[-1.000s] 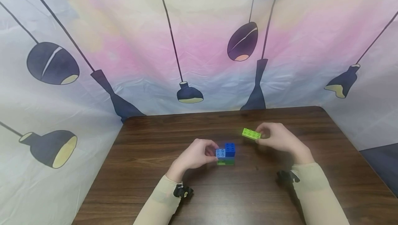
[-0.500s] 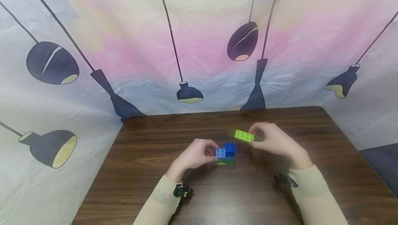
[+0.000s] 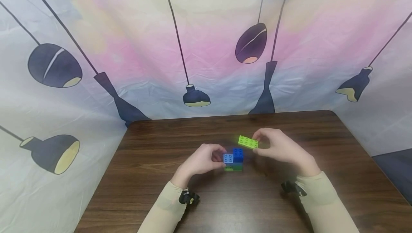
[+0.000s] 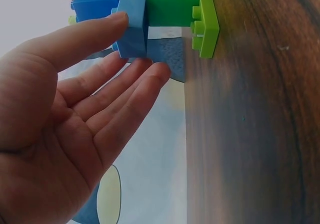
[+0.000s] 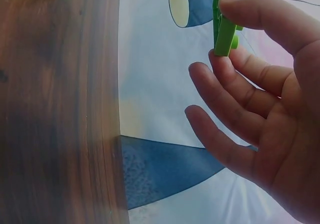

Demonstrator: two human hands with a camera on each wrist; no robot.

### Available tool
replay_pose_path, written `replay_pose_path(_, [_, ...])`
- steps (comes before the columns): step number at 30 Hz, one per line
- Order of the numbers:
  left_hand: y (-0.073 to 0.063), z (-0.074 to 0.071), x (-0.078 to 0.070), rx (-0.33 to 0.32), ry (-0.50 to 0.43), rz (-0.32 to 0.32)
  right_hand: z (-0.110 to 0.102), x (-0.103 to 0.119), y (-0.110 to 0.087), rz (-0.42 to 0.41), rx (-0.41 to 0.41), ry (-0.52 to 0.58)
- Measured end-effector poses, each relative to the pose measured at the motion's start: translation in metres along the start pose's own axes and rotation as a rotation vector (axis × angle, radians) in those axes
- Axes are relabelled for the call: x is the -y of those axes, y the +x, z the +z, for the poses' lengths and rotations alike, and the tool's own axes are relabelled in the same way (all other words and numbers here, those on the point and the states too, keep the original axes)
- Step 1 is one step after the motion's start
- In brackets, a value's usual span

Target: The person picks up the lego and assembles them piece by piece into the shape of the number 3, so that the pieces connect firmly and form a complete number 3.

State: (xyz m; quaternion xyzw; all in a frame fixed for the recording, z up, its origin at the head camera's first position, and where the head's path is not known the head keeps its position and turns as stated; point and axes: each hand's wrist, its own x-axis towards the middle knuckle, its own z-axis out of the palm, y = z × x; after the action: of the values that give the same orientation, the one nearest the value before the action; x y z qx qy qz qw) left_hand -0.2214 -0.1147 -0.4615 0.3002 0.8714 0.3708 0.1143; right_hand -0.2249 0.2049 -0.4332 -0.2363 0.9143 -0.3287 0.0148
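My right hand (image 3: pixel 280 147) pinches a flat lime-green toy brick (image 3: pixel 248 142) by its right end, studs up, above and behind a small stack of bricks. In the right wrist view, the thumb and fingertips grip that lime brick (image 5: pixel 226 26). The stack stands on the table: a lime base plate (image 4: pixel 210 28), a green brick (image 4: pixel 172 3), a light-blue plate (image 3: pixel 228 158) and a dark-blue brick (image 3: pixel 238 155) on the right of the top. At the stack's left end, my left hand (image 3: pixel 201 159) holds the light-blue plate between thumb and fingers.
The stack stands near the middle of a dark wooden table (image 3: pixel 154 175). A cloth (image 3: pixel 135 47) printed with hanging lamps hangs behind the table's far edge and on both sides. A small black camera (image 3: pixel 189 197) sits on the left wrist.
My right hand has moved left and slightly nearer with the lime brick, bringing it close behind the dark-blue brick. The left hand and the stack have stayed in place.
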Motion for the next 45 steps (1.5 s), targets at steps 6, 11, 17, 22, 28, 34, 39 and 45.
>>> replay_pose_path(6, [-0.001,-0.002,-0.001,-0.002,-0.008,-0.017,0.002,0.005,0.0,-0.033,0.005,0.018])
replay_pose_path(11, [0.0,-0.002,0.001,-0.007,0.0,-0.023,0.005,0.007,0.001,-0.036,0.016,0.03])
replay_pose_path(17, [-0.001,-0.002,0.002,-0.009,-0.002,-0.028,0.008,0.008,0.001,-0.046,0.024,0.051])
replay_pose_path(22, [-0.001,-0.003,0.0,-0.006,-0.015,-0.03,0.011,0.012,0.001,-0.063,0.027,0.074])
replay_pose_path(28, [0.0,-0.003,0.002,-0.003,-0.021,-0.022,0.016,0.015,0.003,-0.081,0.026,0.078])
replay_pose_path(34, [0.0,-0.004,0.003,0.001,-0.022,-0.02,0.02,0.016,0.003,-0.109,0.033,0.072])
replay_pose_path(39, [0.001,-0.004,0.003,0.003,-0.021,-0.017,0.021,0.019,0.004,-0.125,0.031,0.063])
replay_pose_path(45, [0.001,-0.004,0.003,0.001,-0.013,-0.027,0.023,0.023,0.004,-0.135,0.044,0.062])
